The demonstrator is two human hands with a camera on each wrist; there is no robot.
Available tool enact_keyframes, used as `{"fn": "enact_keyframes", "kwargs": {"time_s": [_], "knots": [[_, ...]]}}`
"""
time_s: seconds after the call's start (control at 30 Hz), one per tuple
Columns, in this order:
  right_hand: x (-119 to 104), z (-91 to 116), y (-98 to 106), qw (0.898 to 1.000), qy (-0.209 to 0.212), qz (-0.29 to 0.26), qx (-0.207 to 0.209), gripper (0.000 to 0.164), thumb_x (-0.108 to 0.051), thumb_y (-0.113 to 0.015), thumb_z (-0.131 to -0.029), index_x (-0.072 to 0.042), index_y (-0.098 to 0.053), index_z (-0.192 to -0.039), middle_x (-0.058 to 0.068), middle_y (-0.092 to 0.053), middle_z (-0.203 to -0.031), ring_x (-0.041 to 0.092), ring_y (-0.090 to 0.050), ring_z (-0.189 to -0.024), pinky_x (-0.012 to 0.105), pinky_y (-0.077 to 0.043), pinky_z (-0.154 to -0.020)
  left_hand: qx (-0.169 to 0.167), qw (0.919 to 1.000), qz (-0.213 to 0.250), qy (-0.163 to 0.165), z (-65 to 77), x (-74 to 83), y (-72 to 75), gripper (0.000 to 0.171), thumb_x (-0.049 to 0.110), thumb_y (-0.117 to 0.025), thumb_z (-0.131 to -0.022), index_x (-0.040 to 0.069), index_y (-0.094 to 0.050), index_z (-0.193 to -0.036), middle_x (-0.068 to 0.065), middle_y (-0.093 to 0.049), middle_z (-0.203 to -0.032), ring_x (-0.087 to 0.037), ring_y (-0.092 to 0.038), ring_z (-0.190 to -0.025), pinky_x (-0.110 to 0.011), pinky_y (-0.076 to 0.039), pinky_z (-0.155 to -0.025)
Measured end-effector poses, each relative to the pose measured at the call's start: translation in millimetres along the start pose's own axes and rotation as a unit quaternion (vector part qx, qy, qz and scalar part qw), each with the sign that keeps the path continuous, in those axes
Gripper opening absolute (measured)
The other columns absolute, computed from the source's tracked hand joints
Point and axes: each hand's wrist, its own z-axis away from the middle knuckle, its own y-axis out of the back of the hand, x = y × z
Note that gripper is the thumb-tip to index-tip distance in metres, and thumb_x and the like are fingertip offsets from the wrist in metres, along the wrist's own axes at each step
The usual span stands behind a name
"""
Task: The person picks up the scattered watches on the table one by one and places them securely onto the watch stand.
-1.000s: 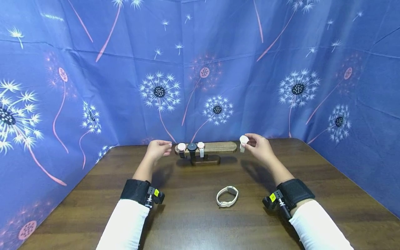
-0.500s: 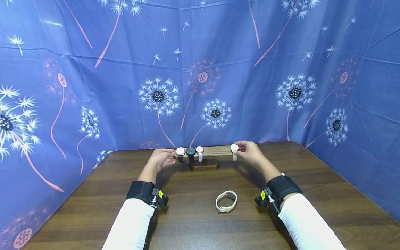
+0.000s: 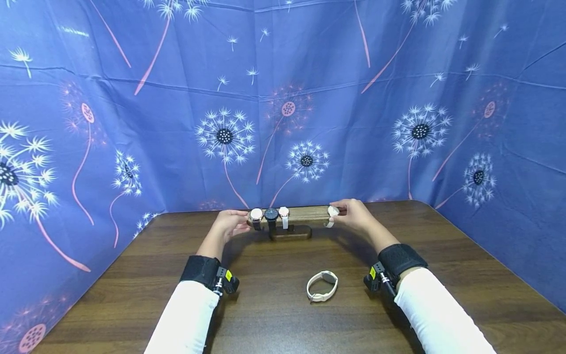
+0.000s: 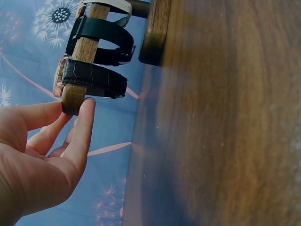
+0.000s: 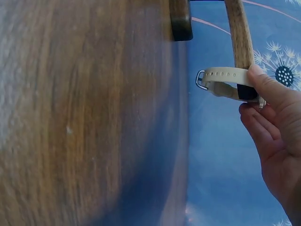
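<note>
A wooden watch stand [image 3: 309, 213] stands at the back of the table, its bar raised over a dark base. My right hand [image 3: 353, 216] pinches a cream-strapped watch [image 3: 332, 212], whose looped strap [image 5: 225, 72] goes around the bar's right end. The thumb presses on the strap while the fingers lie at the watch's face side. At the opposite end, my left hand [image 4: 51, 160] grips the bar's tip between thumb and fingers. Beside it hang a watch with a dark strap [image 4: 96, 76], a black watch [image 3: 271, 215] and a white-strapped watch [image 3: 284, 213].
Another cream-strapped watch [image 3: 323, 297] lies on its side on the brown wooden table [image 3: 265, 324], in front of the stand. A blue dandelion-print cloth [image 3: 353, 123] hangs close behind the stand and along both sides.
My right hand has brought the cream-strapped watch leftward onto the bar's right end. My left hand has moved in to the left tip and taken hold of it. The head view has shifted slightly.
</note>
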Motion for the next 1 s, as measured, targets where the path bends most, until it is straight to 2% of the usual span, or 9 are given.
{"fn": "enact_keyframes", "kwargs": {"time_s": [0.13,0.33,0.43,0.63,0.83,1.0], "knots": [[1,-1,-1,0.999,0.022,0.025,0.005,0.043,-0.007,-0.081,-0.079,0.01,-0.066,-0.115,0.024,-0.069,-0.105,0.03,-0.069,-0.088,0.039,-0.058,-0.077,0.0,1.0,-0.005,-0.003,0.6,1.3,-0.1,0.033,-0.01,-0.053,-0.092,-0.012,-0.055,-0.125,-0.012,-0.065,-0.088,-0.017,-0.066,-0.067,-0.03,-0.059,-0.075],[0,-4,-2,0.999,0.035,-0.002,0.017,0.041,-0.004,-0.082,-0.077,0.011,-0.067,-0.112,0.028,-0.067,-0.109,0.033,-0.069,-0.092,0.036,-0.058,-0.078,-0.005,1.0,-0.005,-0.007,-3.2,3.9,-1.2,0.032,-0.011,-0.054,-0.091,-0.012,-0.056,-0.123,-0.011,-0.063,-0.085,-0.015,-0.065,-0.066,-0.03,-0.059,-0.074],[-4,-6,-3,0.999,0.036,-0.007,0.013,0.043,-0.006,-0.082,-0.077,0.011,-0.067,-0.113,0.027,-0.066,-0.112,0.032,-0.068,-0.092,0.034,-0.058,-0.077,-0.004,1.0,-0.007,-0.004,-5.4,4.1,-1.1,0.033,-0.011,-0.054,-0.091,-0.012,-0.056,-0.124,-0.01,-0.064,-0.083,-0.015,-0.065,-0.064,-0.028,-0.059,-0.071],[-13,-13,-6,0.999,0.051,0.012,0.002,0.043,-0.01,-0.083,-0.077,0.008,-0.068,-0.113,0.023,-0.067,-0.113,0.03,-0.066,-0.096,0.039,-0.056,-0.078,0.002,1.0,-0.006,-0.002,-6.8,5.0,-1.1,0.034,-0.011,-0.054,-0.091,-0.011,-0.056,-0.124,-0.01,-0.064,-0.082,-0.014,-0.065,-0.063,-0.028,-0.059,-0.069],[-17,-21,-13,0.997,0.069,0.022,-0.016,0.041,-0.01,-0.084,-0.076,0.006,-0.069,-0.111,0.019,-0.069,-0.108,0.022,-0.065,-0.088,0.031,-0.054,-0.071,0.004,1.0,-0.008,0.001,-8.6,4.7,-2.0,0.034,-0.011,-0.053,-0.091,-0.011,-0.056,-0.125,-0.011,-0.064,-0.085,-0.015,-0.065,-0.064,-0.028,-0.059,-0.07],[-26,-26,-18,0.996,0.081,0.034,-0.026,0.042,-0.011,-0.084,-0.076,0.006,-0.069,-0.111,0.017,-0.069,-0.109,0.024,-0.065,-0.092,0.032,-0.054,-0.073,0.011,0.9999,-0.011,0.004,-9.1,3.6,-2.1,0.033,-0.011,-0.053,-0.09,-0.01,-0.057,-0.122,-0.011,-0.064,-0.086,-0.015,-0.065,-0.064,-0.028,-0.059,-0.07]]}}
